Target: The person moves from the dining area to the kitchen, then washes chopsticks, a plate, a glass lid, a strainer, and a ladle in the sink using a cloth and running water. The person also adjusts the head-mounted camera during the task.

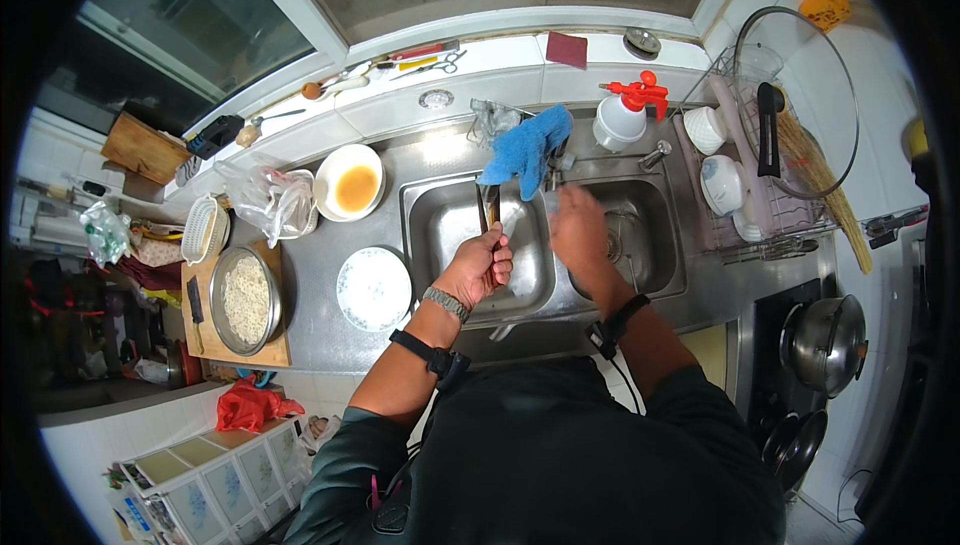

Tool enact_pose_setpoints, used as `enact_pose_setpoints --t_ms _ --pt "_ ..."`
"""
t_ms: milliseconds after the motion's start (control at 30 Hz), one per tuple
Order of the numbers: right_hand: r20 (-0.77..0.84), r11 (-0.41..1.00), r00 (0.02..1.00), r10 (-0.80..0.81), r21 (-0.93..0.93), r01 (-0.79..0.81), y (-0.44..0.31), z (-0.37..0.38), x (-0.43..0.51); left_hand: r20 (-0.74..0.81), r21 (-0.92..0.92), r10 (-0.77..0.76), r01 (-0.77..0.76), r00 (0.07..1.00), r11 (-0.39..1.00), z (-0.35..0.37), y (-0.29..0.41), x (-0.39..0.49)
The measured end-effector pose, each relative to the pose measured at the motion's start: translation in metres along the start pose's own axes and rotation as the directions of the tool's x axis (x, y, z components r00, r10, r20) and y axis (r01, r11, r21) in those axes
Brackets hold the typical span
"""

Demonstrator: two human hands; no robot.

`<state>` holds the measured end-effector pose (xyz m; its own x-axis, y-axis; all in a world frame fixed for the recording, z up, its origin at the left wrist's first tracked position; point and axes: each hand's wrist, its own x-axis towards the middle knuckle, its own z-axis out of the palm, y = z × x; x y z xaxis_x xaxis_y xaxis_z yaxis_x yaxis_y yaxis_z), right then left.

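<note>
My left hand (477,266), with a watch on its wrist, grips a bundle of dark chopsticks (487,209) upright over the left sink basin (442,226). Their tips reach up near a blue cloth (529,146) draped over the faucet. Over the near side of the divider and the right sink basin (652,245) is my right hand (581,234). It is blurred, and its fingers point toward the faucet; whether anything is in them is hard to see. A white plate with a floral rim (373,288) lies on the steel counter left of the basins.
A bowl of brownish liquid (351,183) stands behind the plate. On a wooden board (281,312) rests a steel bowl of pale food pieces (246,299). A red-topped spray bottle (621,121) is behind the right basin. A dish rack (795,219) holds bowls, with a glass lid (799,102) above.
</note>
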<state>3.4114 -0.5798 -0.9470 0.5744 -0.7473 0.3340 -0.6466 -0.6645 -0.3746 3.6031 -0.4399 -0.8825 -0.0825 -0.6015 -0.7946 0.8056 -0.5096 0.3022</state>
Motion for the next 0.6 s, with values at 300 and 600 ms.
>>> enact_pose_setpoints --t_ms 300,600 --pt "0.947 -0.576 0.317 -0.043 0.236 -0.783 -0.085 0.088 0.039 -0.126 0.220 -0.058 0.085 0.990 0.972 0.003 -0.031 -0.026" --pt "0.820 -0.765 0.544 -0.176 0.234 -0.600 -0.105 0.099 0.062 0.087 -0.179 -0.057 0.072 0.995 0.981 -0.019 -0.030 -0.054"
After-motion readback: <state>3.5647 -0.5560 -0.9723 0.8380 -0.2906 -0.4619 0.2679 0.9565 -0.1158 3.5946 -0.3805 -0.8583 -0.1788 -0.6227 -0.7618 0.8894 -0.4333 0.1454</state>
